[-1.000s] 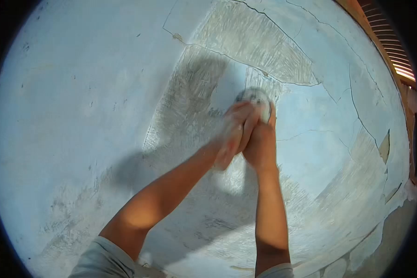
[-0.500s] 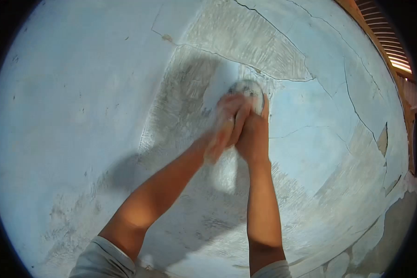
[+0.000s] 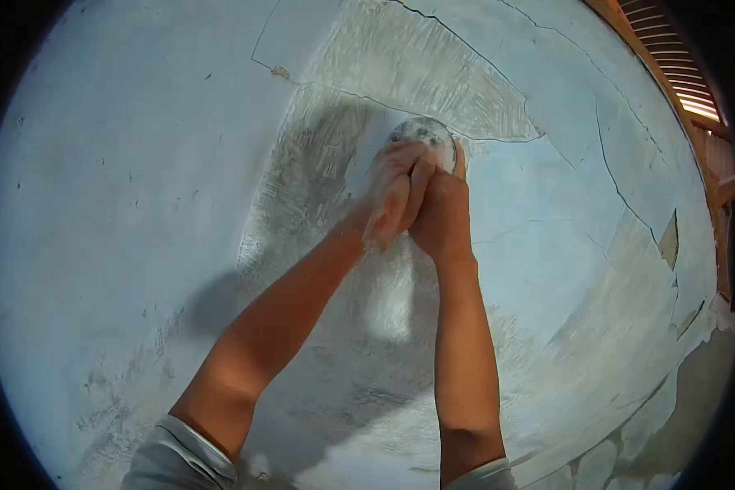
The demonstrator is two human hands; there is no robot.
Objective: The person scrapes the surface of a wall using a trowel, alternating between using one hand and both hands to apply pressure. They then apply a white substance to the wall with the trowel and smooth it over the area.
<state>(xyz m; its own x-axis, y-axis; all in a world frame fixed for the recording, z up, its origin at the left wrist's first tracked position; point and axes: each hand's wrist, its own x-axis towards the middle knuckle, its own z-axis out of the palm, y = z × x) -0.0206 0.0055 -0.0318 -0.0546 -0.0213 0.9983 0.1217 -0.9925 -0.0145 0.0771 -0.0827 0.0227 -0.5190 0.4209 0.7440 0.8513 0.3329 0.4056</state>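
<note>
A rounded, grey-white stained tool (image 3: 423, 131) lies against the pale blue wall (image 3: 139, 163), in the upper middle of the view. My right hand (image 3: 443, 208) is wrapped round its right side, with one finger stretched along the edge. Pressed over the tool's lower left part and against the right hand is my left hand (image 3: 394, 189), dusty and slightly blurred. The tool's lower part is hidden under both hands. Around it the wall surface is scraped to a rough grey.
Dark cracks run across the wall at the upper right, with a chipped gap (image 3: 670, 241) near the right side. A wooden beam (image 3: 657, 73) and slatted roofing (image 3: 670, 49) border the upper right. Broken plaster (image 3: 596, 465) shows at the lower right.
Both hands and the tool have moved up and slightly left along the wall. The camera view has shifted a little, so the cracks sit somewhat further left.
</note>
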